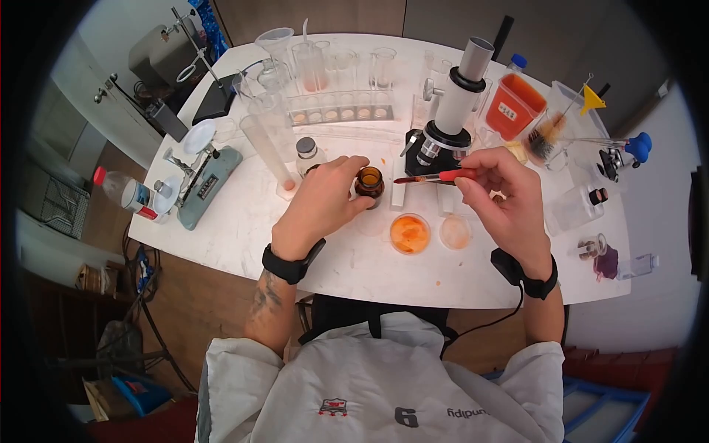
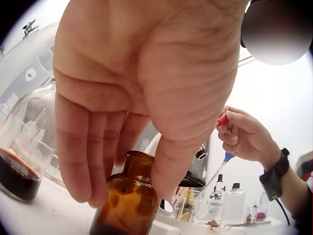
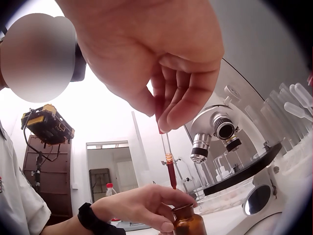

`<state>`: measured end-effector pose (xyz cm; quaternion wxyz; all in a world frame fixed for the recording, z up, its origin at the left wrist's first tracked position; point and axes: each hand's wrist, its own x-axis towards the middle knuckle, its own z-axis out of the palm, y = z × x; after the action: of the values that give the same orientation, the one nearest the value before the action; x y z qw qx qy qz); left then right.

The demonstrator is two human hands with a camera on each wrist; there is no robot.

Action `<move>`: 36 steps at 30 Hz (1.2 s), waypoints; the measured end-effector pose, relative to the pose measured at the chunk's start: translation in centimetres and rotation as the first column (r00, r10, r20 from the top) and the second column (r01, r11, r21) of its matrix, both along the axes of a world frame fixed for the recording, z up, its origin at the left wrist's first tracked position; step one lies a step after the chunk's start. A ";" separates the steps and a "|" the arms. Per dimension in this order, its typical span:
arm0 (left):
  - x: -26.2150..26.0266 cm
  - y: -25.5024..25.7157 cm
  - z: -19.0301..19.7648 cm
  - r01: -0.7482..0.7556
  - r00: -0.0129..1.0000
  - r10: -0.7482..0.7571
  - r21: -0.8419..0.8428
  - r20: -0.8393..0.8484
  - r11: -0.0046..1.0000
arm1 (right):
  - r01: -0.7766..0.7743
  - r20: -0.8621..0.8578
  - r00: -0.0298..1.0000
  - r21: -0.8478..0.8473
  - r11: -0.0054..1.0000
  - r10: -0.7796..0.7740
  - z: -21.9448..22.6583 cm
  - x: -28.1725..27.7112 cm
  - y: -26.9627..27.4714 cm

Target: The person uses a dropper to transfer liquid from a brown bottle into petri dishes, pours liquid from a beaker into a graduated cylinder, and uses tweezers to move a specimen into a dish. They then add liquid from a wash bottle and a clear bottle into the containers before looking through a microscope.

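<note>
My left hand holds a small amber glass bottle upright on the table, fingers on one side and thumb on the other. The bottle's mouth is uncapped. My right hand pinches the red rubber bulb of a dropper, whose glass tube holds dark red liquid. In the right wrist view the dropper's tip points down just above the bottle's mouth. Close in front lie a petri dish with orange material and a smaller dish with pale contents.
A microscope stands behind my right hand. A grey balance, a tall cylinder and a capped bottle are to the left. At the back are a test tube rack and glassware; an orange container sits at the right.
</note>
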<state>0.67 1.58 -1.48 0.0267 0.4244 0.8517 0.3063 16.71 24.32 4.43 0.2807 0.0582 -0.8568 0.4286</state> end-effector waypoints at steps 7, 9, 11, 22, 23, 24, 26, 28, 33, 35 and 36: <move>-0.3 -0.2 -0.1 -0.011 1.000 0.011 0.001 0.000 1.000 | 0.037 0.010 0.999 0.045 0.998 -0.038 -0.1 0.0 -0.3; -0.2 -0.1 0.1 -0.019 1.000 0.020 -0.014 0.019 1.000 | 0.092 0.060 0.994 0.052 0.994 -0.095 -0.3 1.8 0.5; -0.2 0.0 0.1 -0.018 0.999 0.019 -0.019 0.029 1.000 | 0.139 0.120 0.982 0.065 0.988 -0.146 -0.8 3.8 1.8; -0.3 0.1 -0.5 0.002 1.000 -0.002 -0.005 0.020 1.000 | 0.205 0.260 0.951 -0.119 0.971 -0.169 -3.0 6.8 3.6; -0.2 0.1 -0.4 0.003 1.000 -0.003 -0.007 0.018 1.000 | 0.188 0.231 0.961 -0.132 0.973 -0.154 -2.4 6.0 2.7; -0.2 0.1 -0.3 0.004 1.000 -0.003 -0.004 0.017 1.000 | 0.158 0.189 0.972 -0.096 0.983 -0.138 -1.8 5.2 1.8; -0.2 0.0 -0.2 -0.003 1.000 0.003 -0.008 0.025 1.000 | 0.107 0.102 0.989 -0.015 0.994 -0.105 -0.5 2.9 0.1; -0.2 0.0 0.0 0.003 0.999 -0.003 0.007 0.037 1.000 | 0.053 0.049 0.997 0.053 0.997 -0.056 0.2 0.8 -1.0; -0.8 -0.1 -0.8 0.027 0.999 -0.029 0.054 0.034 0.998 | -0.012 0.018 1.000 0.126 0.992 0.009 0.2 -2.9 -2.8; -0.9 -0.1 -0.9 0.042 0.999 -0.044 0.068 0.022 0.997 | -0.045 0.034 0.999 0.136 0.990 0.041 0.0 -3.6 -3.1; -0.8 -0.1 -0.8 0.048 0.999 -0.049 0.067 0.019 0.997 | -0.055 0.045 0.998 0.143 0.988 0.049 -0.1 -3.9 -3.2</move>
<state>-0.17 1.46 -2.30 0.0288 0.4423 0.8302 0.3381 12.81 21.10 4.32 0.2466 0.0918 -0.8893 0.3741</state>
